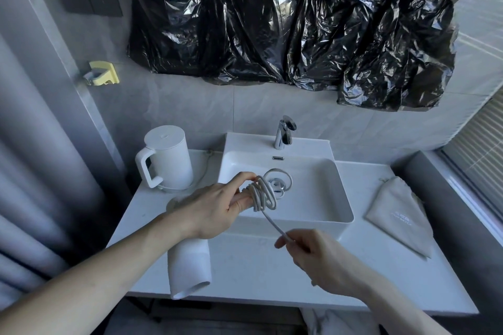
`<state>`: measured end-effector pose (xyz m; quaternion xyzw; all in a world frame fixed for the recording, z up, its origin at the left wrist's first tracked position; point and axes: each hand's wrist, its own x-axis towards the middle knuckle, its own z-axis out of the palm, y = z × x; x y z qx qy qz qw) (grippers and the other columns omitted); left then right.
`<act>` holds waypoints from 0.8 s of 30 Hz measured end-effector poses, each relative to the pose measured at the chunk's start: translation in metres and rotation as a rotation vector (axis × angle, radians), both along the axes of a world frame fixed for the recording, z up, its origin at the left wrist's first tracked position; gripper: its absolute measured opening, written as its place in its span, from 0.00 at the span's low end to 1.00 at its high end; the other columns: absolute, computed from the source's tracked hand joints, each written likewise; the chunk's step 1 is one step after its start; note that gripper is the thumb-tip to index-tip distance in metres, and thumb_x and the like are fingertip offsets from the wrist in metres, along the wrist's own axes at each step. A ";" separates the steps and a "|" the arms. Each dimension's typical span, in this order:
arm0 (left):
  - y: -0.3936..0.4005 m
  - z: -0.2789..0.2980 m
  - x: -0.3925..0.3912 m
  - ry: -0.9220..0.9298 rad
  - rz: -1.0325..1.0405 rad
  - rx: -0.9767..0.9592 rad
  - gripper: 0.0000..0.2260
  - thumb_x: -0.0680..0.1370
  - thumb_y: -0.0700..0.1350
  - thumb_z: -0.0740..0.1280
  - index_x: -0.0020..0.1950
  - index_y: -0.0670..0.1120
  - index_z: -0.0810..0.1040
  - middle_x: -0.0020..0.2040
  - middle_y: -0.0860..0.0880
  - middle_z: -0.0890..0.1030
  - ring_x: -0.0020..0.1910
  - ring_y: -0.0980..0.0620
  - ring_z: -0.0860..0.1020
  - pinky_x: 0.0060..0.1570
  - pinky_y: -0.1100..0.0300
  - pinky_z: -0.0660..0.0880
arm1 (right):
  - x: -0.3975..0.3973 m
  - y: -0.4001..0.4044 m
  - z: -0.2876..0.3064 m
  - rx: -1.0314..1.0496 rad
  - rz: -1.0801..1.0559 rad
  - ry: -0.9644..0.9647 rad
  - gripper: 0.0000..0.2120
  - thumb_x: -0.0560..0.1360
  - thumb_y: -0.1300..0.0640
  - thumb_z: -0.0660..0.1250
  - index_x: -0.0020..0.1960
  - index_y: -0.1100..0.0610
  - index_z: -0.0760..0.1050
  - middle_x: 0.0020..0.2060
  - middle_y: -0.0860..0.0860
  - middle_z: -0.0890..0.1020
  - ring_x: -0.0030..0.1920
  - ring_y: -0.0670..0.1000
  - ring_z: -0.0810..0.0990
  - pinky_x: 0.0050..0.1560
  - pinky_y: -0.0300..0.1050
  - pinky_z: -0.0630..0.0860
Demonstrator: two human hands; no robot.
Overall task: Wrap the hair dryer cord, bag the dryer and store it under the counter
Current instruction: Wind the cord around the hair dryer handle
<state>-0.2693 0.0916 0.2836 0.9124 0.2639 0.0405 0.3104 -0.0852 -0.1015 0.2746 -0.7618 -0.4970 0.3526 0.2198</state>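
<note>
A white hair dryer (189, 266) lies on the white counter (258, 275), its barrel past the front edge and its upper part hidden under my left wrist. My left hand (217, 209) is over the sink's left rim, and several loops of the white cord (262, 194) are wound around its extended fingers. A straight run of the cord leads down and to the right into my right hand (313, 255), which pinches it above the counter's front. A beige drawstring bag (400, 215) lies flat on the counter at the right.
A white rectangular sink (340, 193) with a chrome faucet (284, 132) sits in the middle. A white electric kettle (166, 158) stands at the back left. Black plastic sheeting (299, 22) covers the wall above. A window is at the right.
</note>
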 end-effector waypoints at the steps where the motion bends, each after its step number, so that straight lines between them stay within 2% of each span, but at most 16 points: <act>1: -0.001 0.000 0.001 0.037 0.002 0.048 0.14 0.88 0.56 0.57 0.72 0.66 0.61 0.60 0.67 0.85 0.56 0.45 0.82 0.57 0.44 0.78 | 0.000 -0.003 0.005 0.000 0.028 -0.064 0.13 0.85 0.52 0.59 0.55 0.46 0.83 0.30 0.48 0.75 0.29 0.46 0.70 0.33 0.42 0.71; 3: -0.003 0.000 0.002 0.126 -0.003 0.148 0.14 0.87 0.57 0.56 0.73 0.67 0.60 0.59 0.62 0.85 0.56 0.40 0.81 0.54 0.45 0.78 | 0.001 -0.007 0.019 0.032 0.061 -0.210 0.12 0.85 0.48 0.60 0.53 0.46 0.83 0.30 0.51 0.77 0.30 0.49 0.72 0.34 0.45 0.70; 5: -0.007 -0.001 0.003 0.193 -0.031 0.198 0.15 0.87 0.58 0.56 0.74 0.67 0.59 0.61 0.55 0.84 0.56 0.37 0.80 0.53 0.45 0.76 | 0.003 -0.007 0.036 0.102 0.058 -0.364 0.12 0.82 0.45 0.64 0.50 0.47 0.85 0.27 0.48 0.76 0.31 0.49 0.74 0.37 0.47 0.73; 7: -0.014 -0.001 0.003 0.235 -0.067 0.214 0.16 0.87 0.58 0.55 0.75 0.67 0.58 0.65 0.53 0.83 0.59 0.36 0.80 0.54 0.45 0.75 | 0.009 -0.004 0.054 0.198 0.027 -0.470 0.10 0.78 0.43 0.68 0.47 0.46 0.85 0.24 0.45 0.75 0.31 0.48 0.76 0.35 0.45 0.75; 9: -0.022 -0.001 0.004 0.256 -0.108 0.235 0.16 0.87 0.58 0.55 0.76 0.67 0.58 0.66 0.53 0.82 0.60 0.37 0.80 0.54 0.46 0.74 | 0.015 0.001 0.071 0.252 0.033 -0.477 0.07 0.75 0.44 0.72 0.43 0.46 0.86 0.22 0.42 0.76 0.28 0.45 0.77 0.30 0.35 0.69; 12: -0.036 -0.001 0.007 0.249 -0.185 0.236 0.16 0.88 0.58 0.55 0.76 0.66 0.58 0.65 0.54 0.83 0.58 0.39 0.80 0.51 0.48 0.73 | 0.017 0.010 0.086 0.300 0.174 -0.442 0.06 0.74 0.47 0.77 0.40 0.48 0.85 0.24 0.40 0.78 0.30 0.44 0.76 0.30 0.33 0.69; 15: -0.042 -0.002 0.008 0.236 -0.242 0.226 0.18 0.87 0.58 0.55 0.77 0.66 0.58 0.62 0.54 0.83 0.58 0.40 0.80 0.54 0.46 0.76 | 0.019 0.023 0.087 0.335 0.246 -0.336 0.08 0.73 0.48 0.79 0.40 0.48 0.82 0.30 0.42 0.82 0.32 0.44 0.78 0.33 0.33 0.71; 17: -0.046 0.000 0.006 0.223 -0.276 0.218 0.18 0.87 0.58 0.55 0.77 0.67 0.58 0.62 0.57 0.83 0.58 0.43 0.81 0.56 0.44 0.77 | 0.027 0.034 0.081 0.337 0.219 -0.148 0.09 0.75 0.52 0.79 0.42 0.52 0.81 0.29 0.43 0.83 0.29 0.41 0.78 0.34 0.32 0.73; 20: -0.049 0.007 0.000 0.182 -0.283 0.206 0.15 0.87 0.59 0.55 0.74 0.67 0.60 0.63 0.59 0.83 0.57 0.42 0.81 0.56 0.45 0.77 | 0.043 0.046 0.061 0.404 0.090 0.162 0.10 0.77 0.58 0.79 0.46 0.62 0.79 0.30 0.47 0.83 0.31 0.47 0.83 0.34 0.37 0.78; 24: -0.053 0.018 -0.004 0.127 -0.293 0.206 0.16 0.87 0.61 0.55 0.75 0.69 0.59 0.66 0.63 0.81 0.59 0.47 0.80 0.56 0.47 0.77 | 0.057 0.053 0.022 0.377 -0.008 0.378 0.08 0.81 0.58 0.74 0.47 0.60 0.77 0.30 0.44 0.78 0.31 0.45 0.75 0.34 0.34 0.72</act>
